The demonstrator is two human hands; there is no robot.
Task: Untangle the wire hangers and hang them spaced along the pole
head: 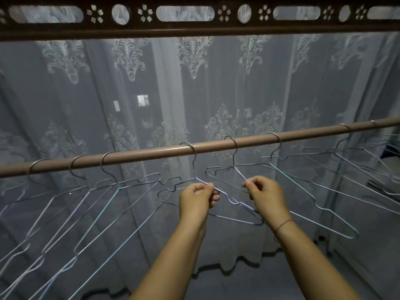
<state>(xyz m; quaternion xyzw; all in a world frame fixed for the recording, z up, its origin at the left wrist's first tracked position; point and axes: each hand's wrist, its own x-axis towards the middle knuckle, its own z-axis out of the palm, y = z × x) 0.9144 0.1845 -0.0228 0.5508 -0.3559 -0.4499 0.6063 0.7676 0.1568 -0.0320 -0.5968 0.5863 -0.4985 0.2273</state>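
A brown pole (151,153) runs across the view, rising slightly to the right. Several wire hangers hang from it by their hooks, spread along its length. My left hand (198,199) pinches the shoulder wire of the middle hanger (194,167), just below its neck. My right hand (265,197) pinches the shoulder wire of the neighbouring hanger (234,158) to its right. The lower wires of these two hangers cross between and below my hands. Three hangers (108,169) hang to the left, and more hangers (275,148) hang to the right.
A sheer embroidered curtain (194,94) hangs right behind the pole. A dark carved wooden rail (194,29) runs along the top. The curtain's scalloped hem ends above the floor (249,284) at the bottom.
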